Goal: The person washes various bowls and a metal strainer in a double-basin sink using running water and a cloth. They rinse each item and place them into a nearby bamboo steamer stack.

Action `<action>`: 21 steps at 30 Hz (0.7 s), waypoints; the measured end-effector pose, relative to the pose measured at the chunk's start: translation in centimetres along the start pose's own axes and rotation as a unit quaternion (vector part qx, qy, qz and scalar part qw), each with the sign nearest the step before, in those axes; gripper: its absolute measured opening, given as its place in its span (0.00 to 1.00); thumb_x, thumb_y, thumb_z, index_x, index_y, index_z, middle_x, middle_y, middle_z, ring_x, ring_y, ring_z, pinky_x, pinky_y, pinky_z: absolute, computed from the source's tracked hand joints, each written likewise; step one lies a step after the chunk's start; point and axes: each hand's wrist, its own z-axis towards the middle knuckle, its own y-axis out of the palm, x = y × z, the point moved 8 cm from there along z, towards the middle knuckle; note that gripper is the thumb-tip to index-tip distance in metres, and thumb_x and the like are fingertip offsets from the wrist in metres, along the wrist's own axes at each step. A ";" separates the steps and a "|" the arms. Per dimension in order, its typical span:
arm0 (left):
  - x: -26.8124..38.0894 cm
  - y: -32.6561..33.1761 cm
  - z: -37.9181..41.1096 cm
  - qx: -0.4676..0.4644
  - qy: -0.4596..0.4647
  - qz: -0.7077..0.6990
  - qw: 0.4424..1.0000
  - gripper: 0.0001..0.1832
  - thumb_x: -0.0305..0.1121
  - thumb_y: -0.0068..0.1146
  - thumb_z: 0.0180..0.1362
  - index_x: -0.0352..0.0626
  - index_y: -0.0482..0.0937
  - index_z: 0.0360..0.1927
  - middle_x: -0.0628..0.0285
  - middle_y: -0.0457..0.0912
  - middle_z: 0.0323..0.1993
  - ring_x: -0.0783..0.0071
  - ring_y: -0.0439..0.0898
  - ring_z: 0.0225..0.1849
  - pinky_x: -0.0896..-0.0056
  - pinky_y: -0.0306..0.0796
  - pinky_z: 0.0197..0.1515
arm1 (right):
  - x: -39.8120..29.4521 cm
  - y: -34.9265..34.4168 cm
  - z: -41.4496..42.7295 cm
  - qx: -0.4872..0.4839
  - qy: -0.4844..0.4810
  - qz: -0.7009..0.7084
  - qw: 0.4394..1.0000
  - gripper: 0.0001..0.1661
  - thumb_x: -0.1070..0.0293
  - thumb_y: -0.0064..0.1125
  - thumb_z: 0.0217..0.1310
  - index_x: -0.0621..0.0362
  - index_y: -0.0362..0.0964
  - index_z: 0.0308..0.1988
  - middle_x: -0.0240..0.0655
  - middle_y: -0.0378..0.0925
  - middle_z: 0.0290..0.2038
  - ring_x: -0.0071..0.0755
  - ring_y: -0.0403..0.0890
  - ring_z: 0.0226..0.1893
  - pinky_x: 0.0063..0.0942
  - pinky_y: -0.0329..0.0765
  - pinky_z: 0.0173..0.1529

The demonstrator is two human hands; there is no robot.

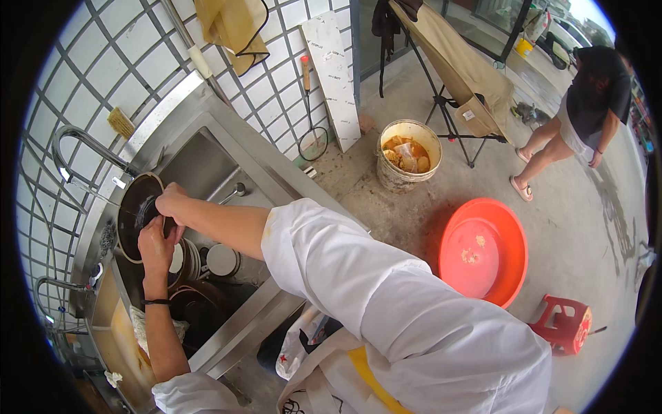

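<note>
A dark brown round pot (133, 220) with a pale rim is tilted on its side under the chrome faucet (85, 135), and a thin stream of water runs into it. My right hand (172, 203) grips the pot's near rim. Just below, my left hand (156, 243) holds the same rim, a black band on its wrist. Stacked pale plates (192, 259) and a round white dish (222, 260) sit in the steel sink basin below. Further dark pots (194, 305) lie nearer to me, partly hidden by my left forearm.
A steel scourer (107, 239) and a bristle brush (121, 123) rest along the sink's back edge. On the floor are a bucket of food waste (409, 158), a red basin (483, 253) and a red stool (561, 324). A person (584, 103) stands beyond a folding chair (460, 77).
</note>
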 end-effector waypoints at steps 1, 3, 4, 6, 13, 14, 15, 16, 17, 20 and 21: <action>-0.9 1.0 0.2 -0.034 0.009 -0.055 0.998 0.15 0.24 0.59 0.43 0.32 0.74 0.37 0.45 0.77 0.29 0.46 0.76 0.34 0.60 0.69 0.36 | -2.0 -1.2 -3.9 0.038 -0.055 -0.070 0.995 0.11 0.81 0.43 0.55 0.73 0.68 0.39 0.58 0.76 0.37 0.67 0.75 0.42 0.63 0.77 0.32; 0.3 0.9 0.5 0.004 0.070 -0.161 0.984 0.14 0.22 0.57 0.43 0.30 0.71 0.36 0.44 0.75 0.29 0.44 0.74 0.32 0.58 0.67 0.34 | -2.6 -1.1 0.2 0.109 -0.158 -0.183 0.964 0.10 0.76 0.55 0.50 0.64 0.73 0.37 0.50 0.77 0.40 0.54 0.79 0.41 0.46 0.78 0.42; -0.1 1.2 0.5 -0.011 0.049 -0.177 0.983 0.17 0.19 0.55 0.43 0.29 0.69 0.40 0.42 0.73 0.32 0.43 0.72 0.34 0.59 0.66 0.36 | -3.2 -1.1 1.0 0.122 -0.172 -0.208 0.955 0.11 0.76 0.56 0.49 0.65 0.72 0.37 0.50 0.77 0.39 0.53 0.79 0.41 0.43 0.78 0.42; -0.6 0.2 -1.3 0.018 0.000 -0.276 0.961 0.20 0.19 0.56 0.45 0.31 0.70 0.45 0.52 0.75 0.35 0.56 0.75 0.37 0.65 0.69 0.44 | -4.3 -1.1 1.9 0.142 -0.199 -0.258 0.935 0.13 0.77 0.58 0.46 0.65 0.71 0.37 0.50 0.77 0.38 0.51 0.79 0.40 0.37 0.77 0.43; -12.3 14.9 -4.6 0.051 -0.421 -0.758 0.496 0.22 0.39 0.55 0.58 0.38 0.69 0.53 0.54 0.77 0.40 0.65 0.77 0.44 0.69 0.76 0.46 | -8.1 1.2 -0.3 0.151 -0.416 -0.353 0.824 0.25 0.80 0.62 0.37 0.69 0.61 0.39 0.56 0.74 0.36 0.54 0.78 0.38 0.37 0.77 0.41; -13.5 17.4 -3.9 0.055 -0.381 -0.790 0.476 0.23 0.40 0.55 0.58 0.39 0.69 0.53 0.54 0.76 0.41 0.67 0.77 0.44 0.68 0.76 0.44 | -8.0 2.9 -1.3 0.122 -0.436 -0.426 0.784 0.30 0.79 0.64 0.34 0.70 0.60 0.42 0.56 0.73 0.36 0.51 0.78 0.36 0.35 0.77 0.40; -18.0 19.6 -4.1 0.069 -0.357 -0.790 0.493 0.23 0.41 0.55 0.58 0.39 0.69 0.53 0.55 0.76 0.42 0.68 0.77 0.44 0.68 0.76 0.43 | -8.1 4.7 -2.2 0.118 -0.508 -0.479 0.706 0.38 0.77 0.66 0.32 0.74 0.58 0.47 0.55 0.71 0.38 0.48 0.79 0.37 0.31 0.77 0.36; -22.9 22.1 -5.4 0.090 -0.337 -0.790 0.503 0.23 0.41 0.55 0.58 0.40 0.69 0.54 0.56 0.77 0.43 0.68 0.77 0.44 0.69 0.76 0.42 | -7.4 6.0 -4.6 0.075 -0.519 -0.546 0.654 0.39 0.74 0.66 0.35 0.76 0.57 0.49 0.59 0.70 0.40 0.47 0.79 0.38 0.30 0.77 0.35; -27.7 23.8 -7.0 0.113 -0.318 -0.787 0.516 0.23 0.41 0.55 0.58 0.40 0.69 0.54 0.57 0.77 0.44 0.69 0.77 0.43 0.69 0.76 0.41 | -7.1 6.9 -7.3 0.034 -0.531 -0.606 0.591 0.41 0.71 0.66 0.37 0.78 0.56 0.51 0.62 0.69 0.42 0.46 0.78 0.39 0.30 0.77 0.33; -30.2 17.9 -3.3 0.156 -0.357 -0.537 0.748 0.20 0.36 0.58 0.55 0.36 0.73 0.49 0.60 0.80 0.40 0.66 0.79 0.38 0.68 0.75 0.38 | -5.0 5.4 -5.2 0.061 -0.577 -0.649 0.492 0.44 0.63 0.65 0.38 0.80 0.57 0.52 0.72 0.63 0.48 0.57 0.71 0.50 0.42 0.78 0.33; -31.0 14.5 -3.5 0.197 -0.298 -0.371 0.857 0.18 0.33 0.59 0.54 0.35 0.74 0.47 0.58 0.80 0.39 0.64 0.79 0.37 0.67 0.74 0.39 | -4.8 5.3 -5.7 0.064 -0.582 -0.655 0.477 0.43 0.63 0.65 0.39 0.80 0.58 0.52 0.71 0.64 0.48 0.57 0.71 0.49 0.42 0.78 0.33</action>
